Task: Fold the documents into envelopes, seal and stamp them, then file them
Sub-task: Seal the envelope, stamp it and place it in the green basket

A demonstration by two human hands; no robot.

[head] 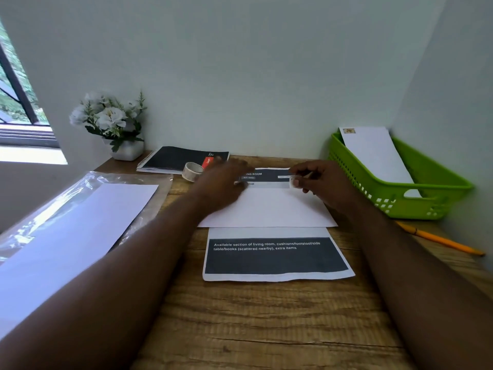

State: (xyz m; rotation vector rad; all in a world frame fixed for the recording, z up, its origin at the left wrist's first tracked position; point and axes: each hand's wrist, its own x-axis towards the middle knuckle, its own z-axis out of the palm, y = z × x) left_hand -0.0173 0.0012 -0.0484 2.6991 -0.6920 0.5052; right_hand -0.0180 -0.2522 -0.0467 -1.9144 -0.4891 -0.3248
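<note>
Presently our left hand [224,182], blurred, lies flat on the envelope [266,209] mid-table atop the printed document [277,259], right hand [324,182] pinching a tape strip [294,180]; we should lay it squarely across the flap.

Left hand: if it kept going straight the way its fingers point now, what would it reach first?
The left hand, blurred, points toward the back of the desk. It would probably meet the roll of tape or the black spiral notebook just behind; depth between them is unclear.
</note>
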